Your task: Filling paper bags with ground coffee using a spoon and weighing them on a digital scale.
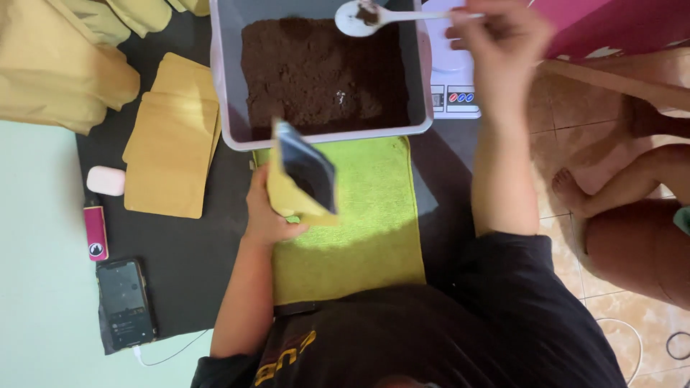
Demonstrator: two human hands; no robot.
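Over the tub of brown powder (323,79): right hand (499,47) pinching white spoon (359,16), small heap aboard; left hand (269,215) clasping open yellow pouch (302,179) above green cloth (374,230); best kept level, pouch mouth wide, tipped slowly

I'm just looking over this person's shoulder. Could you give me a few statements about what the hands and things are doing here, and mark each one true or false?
1. The right hand holds a white spoon with a little brown powder in it. True.
2. The left hand holds a closed glass jar. False: it holds an open yellow pouch with a dark lining.
3. The grey tub is filled with brown powder. True.
4. The spoon is inside the pouch. False: it is up over the far edge of the tub, apart from the pouch.
5. A stack of flat yellow pouches lies on the dark mat. True.
6. The phone sits on the green towel. False: it lies on the dark mat.
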